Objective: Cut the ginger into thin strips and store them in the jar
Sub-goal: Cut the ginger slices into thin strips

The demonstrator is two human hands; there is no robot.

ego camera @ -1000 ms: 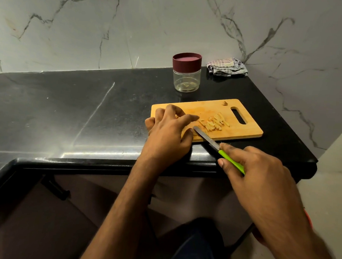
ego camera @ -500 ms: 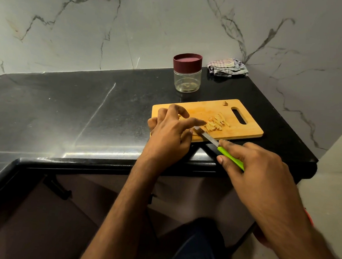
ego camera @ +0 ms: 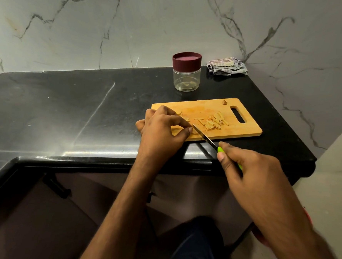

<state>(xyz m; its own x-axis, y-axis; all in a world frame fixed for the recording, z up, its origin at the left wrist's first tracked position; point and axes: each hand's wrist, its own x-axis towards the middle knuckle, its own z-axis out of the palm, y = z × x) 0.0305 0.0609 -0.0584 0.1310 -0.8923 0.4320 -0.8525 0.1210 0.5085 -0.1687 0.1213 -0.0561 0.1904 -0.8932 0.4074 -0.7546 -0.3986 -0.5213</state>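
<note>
I look down on a black worktop [ego camera: 67, 103] whose front edge runs across the middle of the view, with a marble wall behind it. Starting at the left, that stretch of the worktop shows only reflections. Near the right end, close to the front edge, lies a wooden cutting board [ego camera: 244, 131], handle slot toward the right.

My left hand [ego camera: 162, 130] rests on the board's left part, fingers curled, fingertip and thumb pinching a small uncut piece of ginger [ego camera: 194, 131] down against the wood. Just right of it, the thin blade of a knife [ego camera: 205, 138] meets that piece; my right hand [ego camera: 249, 174] is closed around the green handle, out past the front edge of the worktop. Farther right on the board lies a loose heap of ginger strips [ego camera: 214, 121].

Behind the board, toward the back edge, stands the clear jar [ego camera: 186, 78], its dark red lid on. A folded cloth [ego camera: 227, 66] sits in the back right corner.

I judge the ginger light, firm and fibrous, probably damp and apt to slide, so the remaining nub wants pinning from above with fingertips tucked clear. The strips look light and easily scattered; best gathered by pinching the heap together.
</note>
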